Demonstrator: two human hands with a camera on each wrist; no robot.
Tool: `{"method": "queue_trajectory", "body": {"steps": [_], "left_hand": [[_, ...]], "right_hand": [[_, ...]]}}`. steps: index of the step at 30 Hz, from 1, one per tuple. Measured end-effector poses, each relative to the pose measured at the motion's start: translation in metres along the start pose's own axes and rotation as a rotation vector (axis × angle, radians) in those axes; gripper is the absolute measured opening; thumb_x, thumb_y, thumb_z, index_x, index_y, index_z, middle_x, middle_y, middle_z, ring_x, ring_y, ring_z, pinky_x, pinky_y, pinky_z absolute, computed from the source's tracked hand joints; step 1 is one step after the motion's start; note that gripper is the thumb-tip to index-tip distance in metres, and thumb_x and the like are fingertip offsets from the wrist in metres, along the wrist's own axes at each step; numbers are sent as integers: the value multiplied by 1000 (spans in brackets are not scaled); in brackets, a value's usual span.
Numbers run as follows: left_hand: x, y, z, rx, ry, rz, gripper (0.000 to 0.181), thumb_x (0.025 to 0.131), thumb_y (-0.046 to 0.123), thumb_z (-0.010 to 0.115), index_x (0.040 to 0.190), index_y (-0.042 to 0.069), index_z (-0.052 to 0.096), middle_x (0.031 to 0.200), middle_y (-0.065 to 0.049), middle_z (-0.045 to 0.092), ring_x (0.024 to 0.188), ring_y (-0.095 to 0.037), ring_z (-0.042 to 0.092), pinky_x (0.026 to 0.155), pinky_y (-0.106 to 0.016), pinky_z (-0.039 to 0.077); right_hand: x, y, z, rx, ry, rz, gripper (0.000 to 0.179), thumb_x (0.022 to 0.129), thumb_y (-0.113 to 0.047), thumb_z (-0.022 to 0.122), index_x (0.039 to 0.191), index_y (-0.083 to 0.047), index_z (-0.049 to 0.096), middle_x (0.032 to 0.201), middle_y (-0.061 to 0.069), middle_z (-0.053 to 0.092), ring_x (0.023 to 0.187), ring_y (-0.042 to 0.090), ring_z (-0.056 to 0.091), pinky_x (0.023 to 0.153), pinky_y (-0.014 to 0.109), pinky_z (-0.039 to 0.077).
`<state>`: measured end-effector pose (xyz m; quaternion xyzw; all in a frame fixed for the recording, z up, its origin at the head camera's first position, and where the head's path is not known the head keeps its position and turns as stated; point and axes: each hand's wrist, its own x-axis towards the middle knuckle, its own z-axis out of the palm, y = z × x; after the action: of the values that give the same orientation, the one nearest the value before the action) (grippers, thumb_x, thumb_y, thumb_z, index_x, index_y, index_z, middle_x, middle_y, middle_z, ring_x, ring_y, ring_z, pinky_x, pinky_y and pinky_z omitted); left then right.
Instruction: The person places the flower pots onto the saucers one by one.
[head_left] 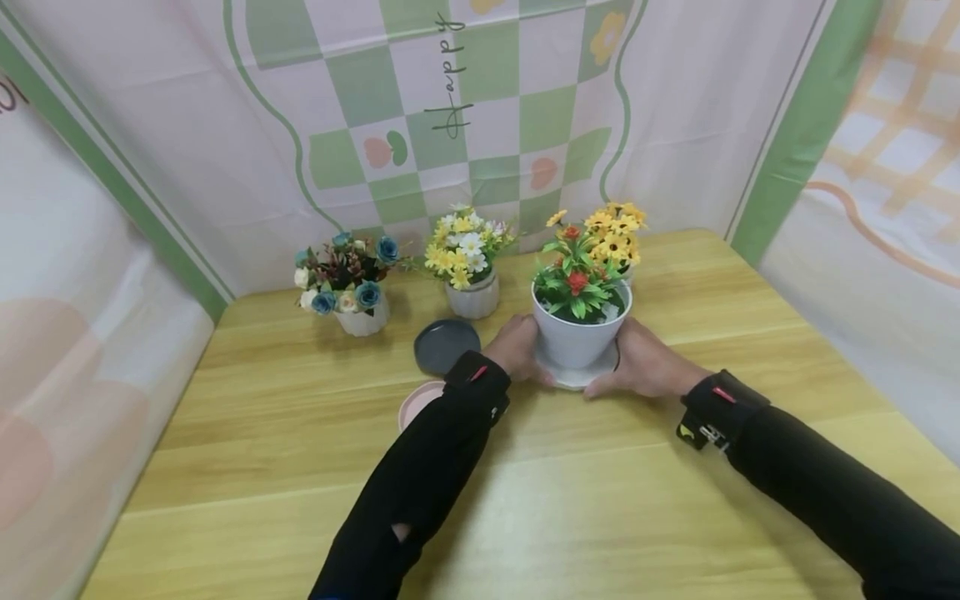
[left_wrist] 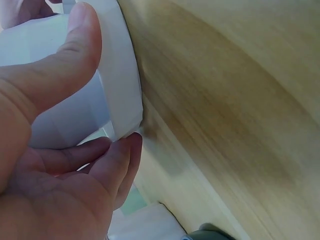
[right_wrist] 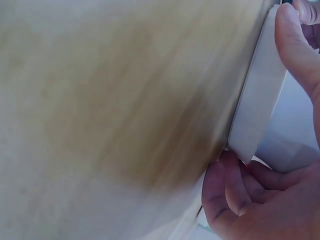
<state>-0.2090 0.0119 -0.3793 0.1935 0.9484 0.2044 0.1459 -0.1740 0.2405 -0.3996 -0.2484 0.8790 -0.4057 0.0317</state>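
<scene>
A white flowerpot point(head_left: 574, 340) with a red-flowered green plant point(head_left: 576, 282) stands upright on a white saucer point(head_left: 573, 377) with straight-sided edges. My left hand point(head_left: 519, 350) grips the saucer from the left, thumb point(left_wrist: 84, 37) along its rim and fingertips at its edge. From the other side my right hand point(head_left: 643, 363) grips the same saucer, its thumb point(right_wrist: 292, 42) over the rim and curled fingers at the far edge. In both wrist views the saucer's underside lies close to the wooden tabletop point(right_wrist: 100, 100).
Yellow flowers point(head_left: 617, 237) stand right behind the held pot, their own pot mostly hidden. Yellow-and-white daisies point(head_left: 468, 246) and blue-and-cream roses point(head_left: 347, 283) stand in white pots to the left. A dark grey saucer point(head_left: 447, 346) and a pink saucer point(head_left: 415, 402), partly covered by my left sleeve, lie nearer.
</scene>
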Motion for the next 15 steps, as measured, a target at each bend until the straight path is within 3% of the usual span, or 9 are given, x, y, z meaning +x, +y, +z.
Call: {"method": "queue_trajectory", "body": {"steps": [5, 15], "left_hand": [[14, -5, 3, 7, 10, 4, 95, 69, 33, 101, 147, 3, 55, 144, -12, 61, 136, -23, 54, 120, -34, 46], [20, 3, 1, -14, -8, -19, 97, 73, 28, 99, 152, 3, 49, 150, -13, 57, 141, -23, 52, 125, -32, 40]], "right_hand": [[3, 3, -3, -6, 2, -9, 148, 61, -27, 104, 169, -9, 5, 171, 25, 26, 157, 45, 29, 131, 65, 20], [7, 7, -9, -3, -1, 1, 139, 62, -24, 103, 167, -3, 14, 167, 27, 33, 154, 47, 34, 129, 66, 22]]}}
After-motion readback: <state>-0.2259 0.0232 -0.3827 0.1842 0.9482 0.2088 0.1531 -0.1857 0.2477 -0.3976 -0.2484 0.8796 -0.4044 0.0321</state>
